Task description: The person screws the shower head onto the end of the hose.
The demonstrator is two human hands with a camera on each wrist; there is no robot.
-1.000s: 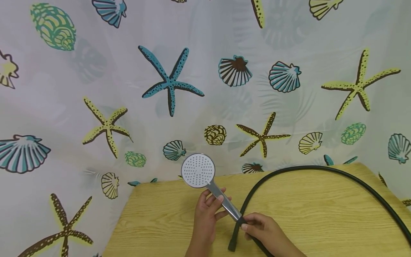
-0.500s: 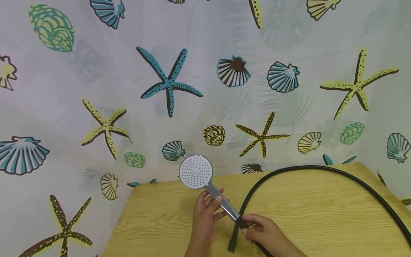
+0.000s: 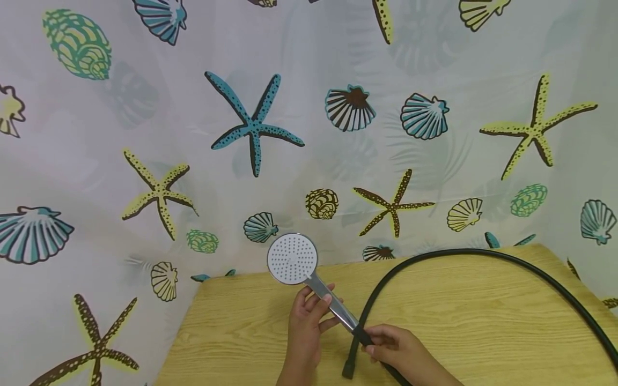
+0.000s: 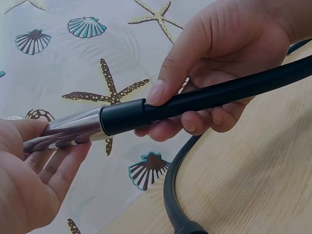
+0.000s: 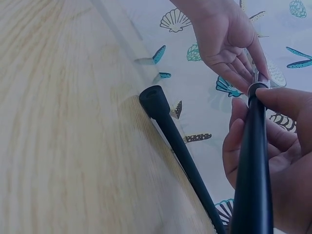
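A shower head (image 3: 292,259) with a round white spray face and a chrome handle is held tilted above the table. My left hand (image 3: 305,328) grips its handle, thumb on top and fingers beneath. At the handle's lower end sits the black connector (image 4: 125,117) of a black hose (image 4: 234,90), flush against the chrome rim in the left wrist view. My right hand (image 3: 397,348) pinches the hose just below that connector, thumb over it and fingers curled under. The hose's other end (image 5: 155,100), a wider black fitting with a hole, lies on the table beside the hands.
The wooden table (image 3: 232,321) lies beneath the hands. The hose loops (image 3: 463,252) over its back and right side. Behind hangs a pale curtain (image 3: 309,64) printed with starfish and shells, meeting the table's back edge.
The shower head has shifted slightly left and down in the head view, along with both hands. More of the black connector shows between the chrome handle and my right fingers than a second ago.
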